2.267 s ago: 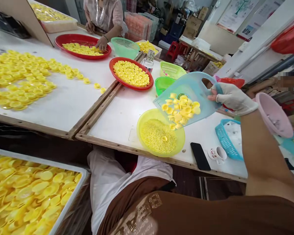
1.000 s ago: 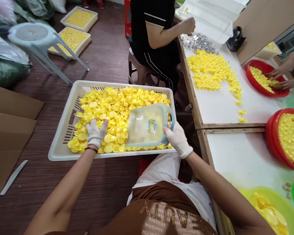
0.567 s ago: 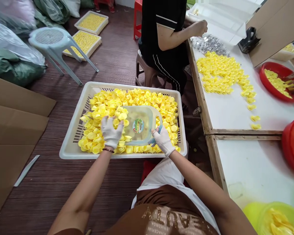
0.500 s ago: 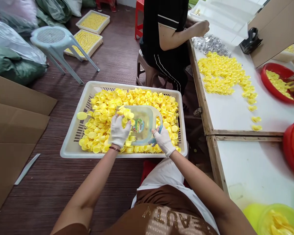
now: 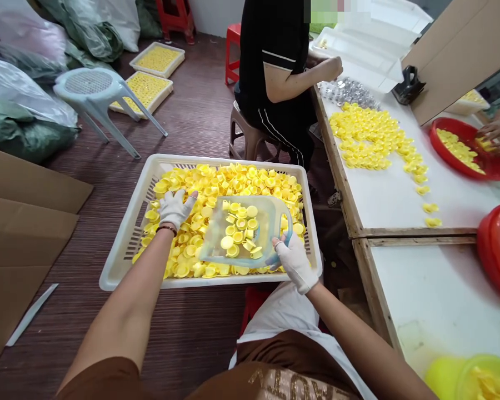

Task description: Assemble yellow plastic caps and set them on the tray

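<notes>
Spreading the left hand (image 5: 175,211) wide on yellow plastic caps (image 5: 229,180); clasping a cap-loaded translucent scoop (image 5: 268,214) by its handle (image 5: 290,223) with the right hand (image 5: 295,264).
Pointing its mouth (image 5: 212,240) toward the left hand, lengthwise along the white crate (image 5: 119,244).

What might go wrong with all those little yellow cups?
Some small yellow plastic cups might slide off the clear blue-edged plastic scoop if the white-gloved right hand tips it. Others, heaped in the white plastic crate, could perhaps spill if it gets bumped.
</notes>
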